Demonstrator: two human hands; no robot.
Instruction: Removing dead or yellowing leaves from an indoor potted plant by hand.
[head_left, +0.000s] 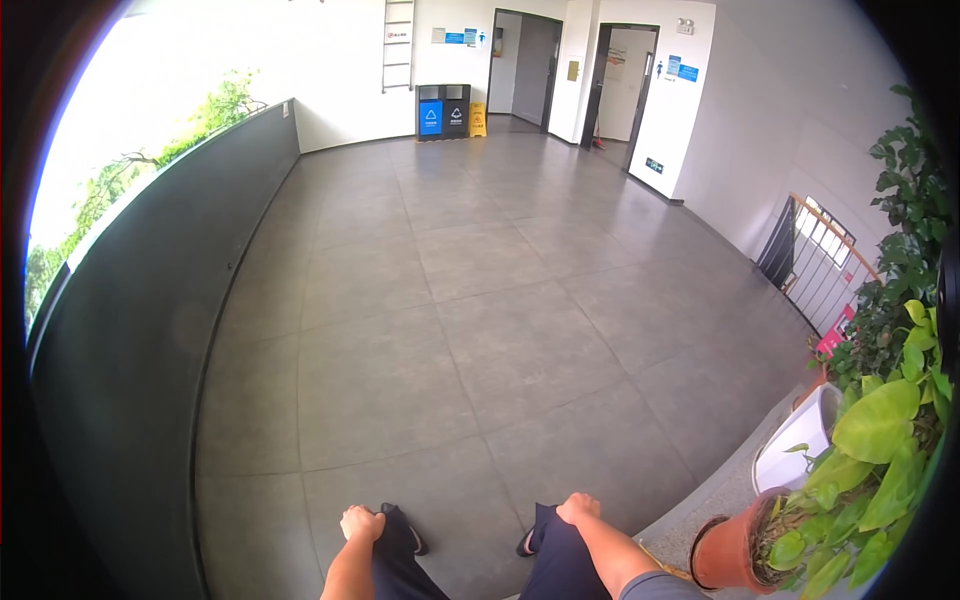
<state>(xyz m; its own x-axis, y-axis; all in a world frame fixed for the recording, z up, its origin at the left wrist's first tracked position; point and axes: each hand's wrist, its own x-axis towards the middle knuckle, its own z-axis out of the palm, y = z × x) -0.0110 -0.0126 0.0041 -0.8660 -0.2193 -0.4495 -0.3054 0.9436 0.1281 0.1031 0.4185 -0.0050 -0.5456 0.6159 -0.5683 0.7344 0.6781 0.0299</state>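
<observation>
My left hand (362, 521) rests on my left knee, its fingers bent over the dark trouser leg (405, 566). On the other knee lies my right hand (579, 508), also with curled fingers, against the right trouser leg (559, 562). No object shows in either hand; the palms and undersides of the fingers are hidden. Below the knees, parts of a left shoe (421, 541) and a right shoe (525, 546) show on the grey tiled floor (525, 330).
A dark parapet (142, 360) runs along the left. At right stand a terracotta pot (727, 551) with a leafy plant (877, 424) and a white planter (787, 450). A stair railing (817, 262) is beyond. Recycling bins (442, 116) and a yellow floor sign (478, 120) stand near two doorways.
</observation>
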